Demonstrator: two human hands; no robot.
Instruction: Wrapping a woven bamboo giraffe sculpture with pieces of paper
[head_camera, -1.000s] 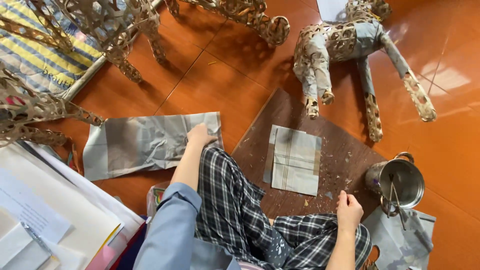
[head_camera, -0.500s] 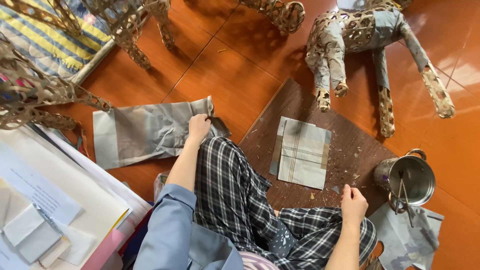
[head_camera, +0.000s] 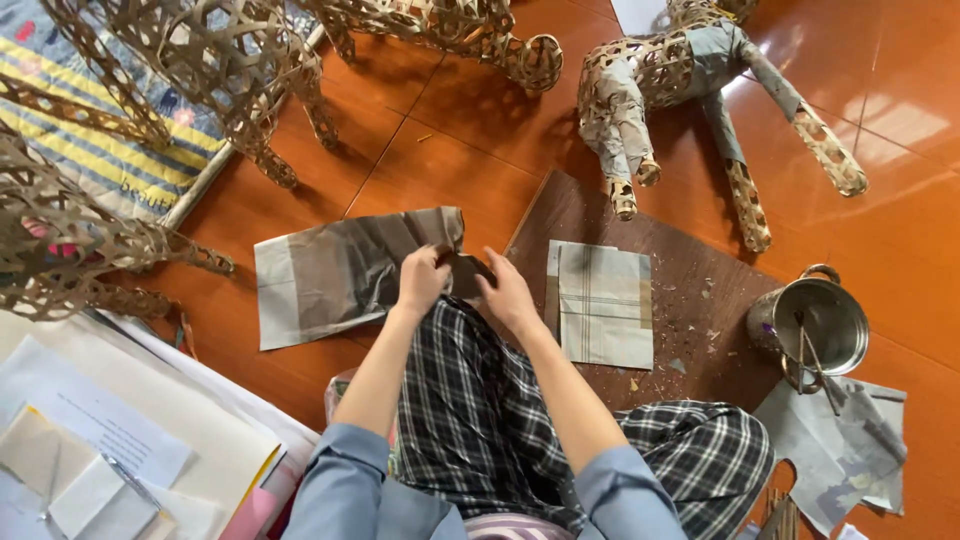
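Head view: I see my left hand (head_camera: 422, 280) and right hand (head_camera: 507, 292) both pinching the right edge of a crumpled grey-brown paper sheet (head_camera: 340, 275), lying creased on the orange floor (head_camera: 440, 170) beside the brown board (head_camera: 690, 300).

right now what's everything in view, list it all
grey paper sheet: one, on the floor, both hands at its right edge
folded grey paper: one, on the brown board
metal pot: one, silver, right of the board, sticks inside
woven animal frames: several, tan, along the top and left
white papers: a pile, bottom left
striped mat: one, yellow and blue, top left
left hand: on the sheet
right hand: on the sheet
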